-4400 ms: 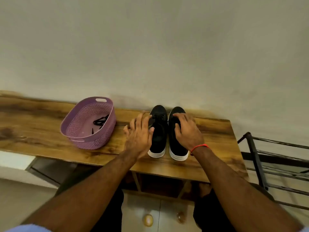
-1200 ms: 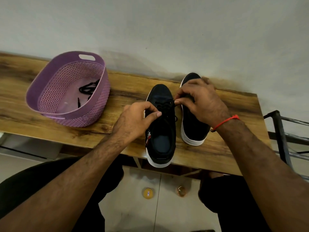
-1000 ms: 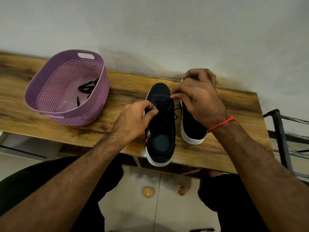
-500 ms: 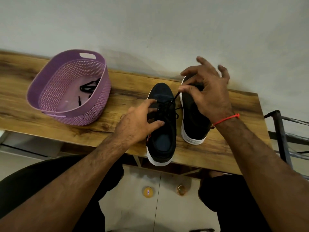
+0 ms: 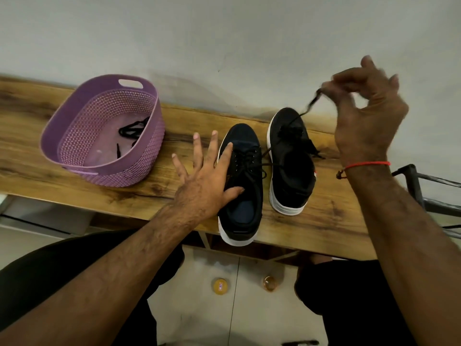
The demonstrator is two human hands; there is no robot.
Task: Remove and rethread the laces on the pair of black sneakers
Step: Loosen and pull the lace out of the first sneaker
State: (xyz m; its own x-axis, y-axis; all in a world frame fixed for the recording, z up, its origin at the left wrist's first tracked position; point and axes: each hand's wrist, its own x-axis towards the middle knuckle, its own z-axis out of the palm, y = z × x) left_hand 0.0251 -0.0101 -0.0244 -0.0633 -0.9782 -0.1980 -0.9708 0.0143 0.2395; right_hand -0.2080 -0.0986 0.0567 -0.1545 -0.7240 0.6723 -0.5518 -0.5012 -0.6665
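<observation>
The two sneakers stand side by side on the tabletop [image 5: 324, 221], toes to the wall. The left hand [image 5: 207, 181] lies flat with fingers spread on the left sneaker [image 5: 243, 186], pinning it. The right hand [image 5: 366, 116] is raised up and to the right, pinching the lace end [image 5: 313, 102] between thumb and fingertip — the picture is blurred there. The lace runs slack from that pinch down over the right sneaker [image 5: 291, 161] and across to the left one's eyelets, so the pull runs away from the shoe, up and rightward. A basket [image 5: 139, 168] to the left holds another lace [image 5: 132, 129].
</observation>
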